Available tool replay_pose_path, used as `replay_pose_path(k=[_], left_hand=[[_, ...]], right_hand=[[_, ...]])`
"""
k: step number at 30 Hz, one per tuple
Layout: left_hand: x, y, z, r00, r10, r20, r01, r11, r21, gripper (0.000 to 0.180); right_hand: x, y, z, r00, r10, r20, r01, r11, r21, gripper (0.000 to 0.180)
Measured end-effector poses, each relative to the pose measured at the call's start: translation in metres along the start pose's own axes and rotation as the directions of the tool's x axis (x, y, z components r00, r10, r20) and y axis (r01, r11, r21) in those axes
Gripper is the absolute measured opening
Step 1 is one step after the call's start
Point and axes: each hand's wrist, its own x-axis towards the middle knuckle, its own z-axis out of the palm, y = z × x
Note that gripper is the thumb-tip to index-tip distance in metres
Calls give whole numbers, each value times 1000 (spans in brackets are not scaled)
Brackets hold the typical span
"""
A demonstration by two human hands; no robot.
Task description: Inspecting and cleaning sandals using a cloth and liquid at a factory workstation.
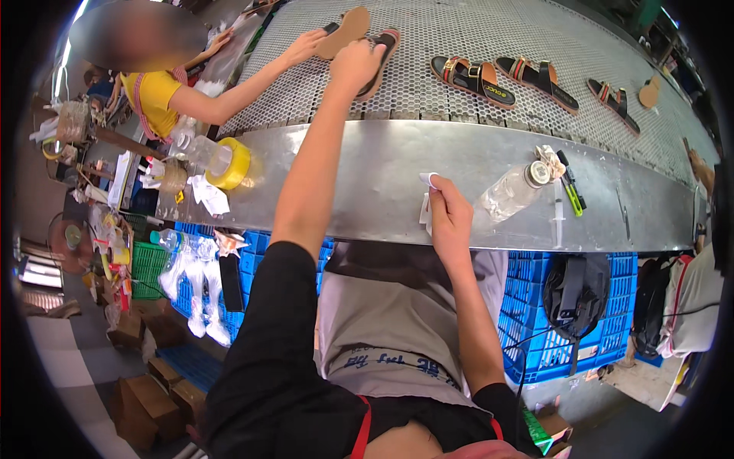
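My left hand [356,64] reaches far forward over the mesh conveyor, its fingers closed on a dark sandal [379,75] with a pink-edged end. Just left of it another sandal [348,34] shows its tan sole, with a co-worker's hand [306,46] at its edge. Above the metal ledge, my right hand [453,218] is closed on a small white piece of cloth or paper [427,210]. A bit of white also covers the thumb tip. To the right of that hand lies a clear bottle [511,191] with a pale cap.
Several strapped sandals [474,80] lie on the mesh conveyor [428,30]. The metal ledge [375,183] carries a yellow tape roll [228,164], a syringe [558,214] and a green-and-black marker [571,187]. Blue crates [520,306] stand below. A co-worker in yellow [157,99] is at left.
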Motion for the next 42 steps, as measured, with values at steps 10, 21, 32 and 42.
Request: replay_pose_path(k=[10, 21, 32, 42], left_hand=[[-73, 14, 98, 995, 94, 42, -100, 976, 193, 57], [-90, 27, 70, 978, 207, -5, -207, 978, -13, 30], [-98, 39, 59, 869, 414, -270, -418, 907, 46, 14], [-99, 31, 59, 944, 234, -231, -242, 970, -7, 13]], right_hand=[[-4, 4, 1, 1000, -30, -4, 30, 998, -47, 20], [-1, -8, -5, 995, -89, 52, 91, 995, -32, 19], [-6, 2, -5, 994, -103, 27, 105, 990, -96, 16], [-6, 6, -3, 997, -69, 19, 70, 995, -68, 19]])
